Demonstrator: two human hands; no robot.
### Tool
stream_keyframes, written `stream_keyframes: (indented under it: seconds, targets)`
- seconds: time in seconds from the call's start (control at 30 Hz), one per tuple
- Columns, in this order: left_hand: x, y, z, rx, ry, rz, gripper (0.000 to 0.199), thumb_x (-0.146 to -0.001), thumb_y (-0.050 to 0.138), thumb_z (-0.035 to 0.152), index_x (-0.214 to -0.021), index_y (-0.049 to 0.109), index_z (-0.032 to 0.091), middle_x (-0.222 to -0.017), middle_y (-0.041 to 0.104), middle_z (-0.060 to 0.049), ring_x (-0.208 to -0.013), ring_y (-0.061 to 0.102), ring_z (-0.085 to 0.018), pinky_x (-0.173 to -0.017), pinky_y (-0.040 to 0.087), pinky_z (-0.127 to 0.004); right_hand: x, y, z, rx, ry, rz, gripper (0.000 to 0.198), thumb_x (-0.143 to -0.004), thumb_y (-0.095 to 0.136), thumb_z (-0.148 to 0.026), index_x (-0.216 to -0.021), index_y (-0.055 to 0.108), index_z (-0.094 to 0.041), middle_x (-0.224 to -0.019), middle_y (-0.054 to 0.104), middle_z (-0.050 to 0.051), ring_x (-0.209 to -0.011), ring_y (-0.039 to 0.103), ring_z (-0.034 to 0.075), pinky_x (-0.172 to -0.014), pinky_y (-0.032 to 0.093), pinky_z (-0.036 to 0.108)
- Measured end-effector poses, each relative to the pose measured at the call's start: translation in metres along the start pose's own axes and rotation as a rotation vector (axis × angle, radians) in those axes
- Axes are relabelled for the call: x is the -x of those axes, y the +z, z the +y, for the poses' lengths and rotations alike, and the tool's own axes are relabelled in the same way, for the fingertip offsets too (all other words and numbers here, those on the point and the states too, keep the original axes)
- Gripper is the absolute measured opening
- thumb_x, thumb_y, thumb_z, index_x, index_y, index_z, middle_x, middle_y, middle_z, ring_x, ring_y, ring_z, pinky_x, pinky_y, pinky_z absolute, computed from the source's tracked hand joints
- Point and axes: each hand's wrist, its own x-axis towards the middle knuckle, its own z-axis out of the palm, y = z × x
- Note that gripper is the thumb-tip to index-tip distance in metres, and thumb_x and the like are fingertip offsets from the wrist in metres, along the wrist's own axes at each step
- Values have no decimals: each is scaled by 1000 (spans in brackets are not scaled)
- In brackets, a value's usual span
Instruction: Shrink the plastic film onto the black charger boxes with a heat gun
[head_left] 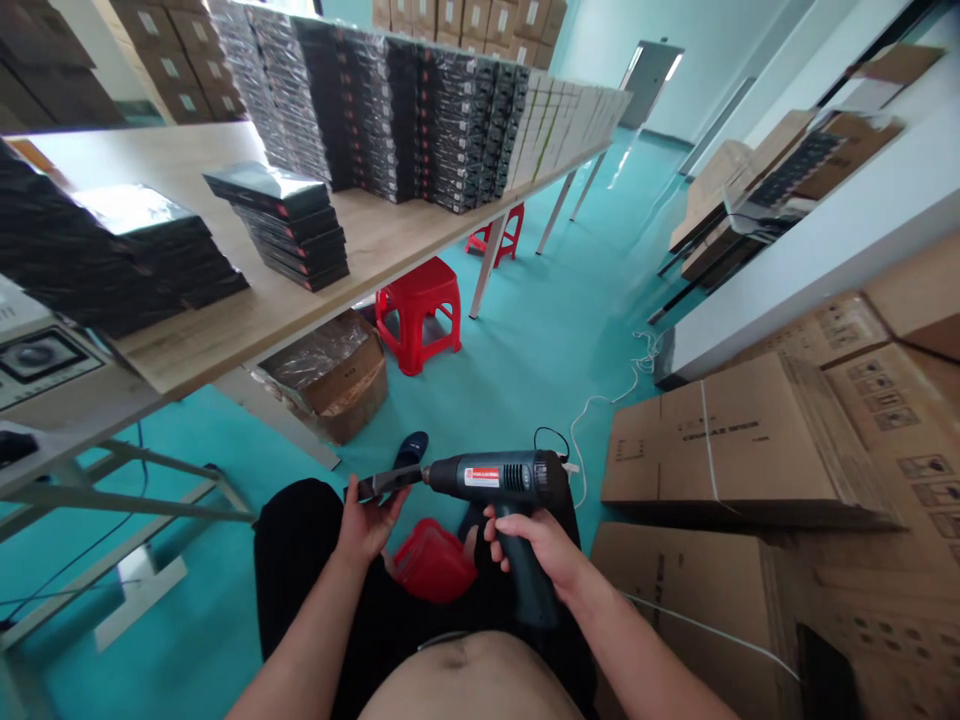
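Observation:
My right hand [532, 540] is wrapped round the handle of a dark heat gun [487, 478] with a red and white label. Its nozzle points left, close to a flat black box [386, 483]. The box is seen nearly edge-on, gripped by my left hand [371, 520], with the thumb and fingers at its near side. Whether nozzle and box touch, I cannot tell. Below both hands are my dark-clothed legs [300, 560] and a red plastic seat or stool [435, 562] between them.
On the wooden table [390, 235] stand a short stack of black boxes [289, 225], tall film-wrapped stacks [360, 110] and white boxes [562, 125]. A red stool [420, 310] and an open carton [337, 380] are by the table. Cardboard cartons [720, 430] crowd the right; a white cable [592, 400] crosses the floor.

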Motion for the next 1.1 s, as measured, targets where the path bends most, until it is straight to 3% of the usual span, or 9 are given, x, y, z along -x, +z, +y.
stream_keyframes:
  seconds: [0.1, 0.2, 0.37, 0.63, 1.1]
  targets:
    - [1, -4, 1, -17, -1, -30, 43, -79, 58, 47, -105, 54, 13, -111, 61, -18, -110, 57, -36, -78, 57, -46, -3, -3, 2, -20, 1, 1, 31, -70, 65, -31, -94, 62, -12, -76, 67, 6, -59, 61, 16, -50, 47, 26]
    - [4, -4, 1, -49, 15, -47, 33, -79, 56, 32, -106, 57, 13, -103, 66, -16, -98, 63, -32, -78, 56, -46, -2, -12, 2, -38, 0, 26, 29, -70, 65, -30, -94, 62, -13, -75, 67, 5, -59, 61, 15, -50, 47, 25]
    - [0, -3, -4, -126, 84, 19, 41, -62, 48, 8, -101, 61, 13, -88, 70, -11, -82, 67, -26, -73, 56, -41, 9, -33, 1, -8, -14, 33, 29, -74, 62, -31, -97, 62, -14, -78, 66, 5, -60, 61, 15, -51, 47, 26]
    - [-10, -9, -6, -266, 133, 121, 22, -53, 44, 9, -70, 54, 16, -58, 59, -4, -53, 61, -22, -48, 53, -35, 31, -43, 1, 49, 46, -40, 27, -76, 59, -28, -99, 63, -14, -81, 66, 6, -62, 61, 15, -52, 47, 26]
    - [-8, -8, -6, -178, 158, 173, 17, -53, 43, 9, -67, 49, 18, -56, 57, -2, -50, 58, -20, -49, 51, -32, 30, -29, 9, 93, 75, -113, 28, -75, 60, -24, -99, 63, -12, -79, 66, 7, -60, 62, 16, -51, 47, 25]
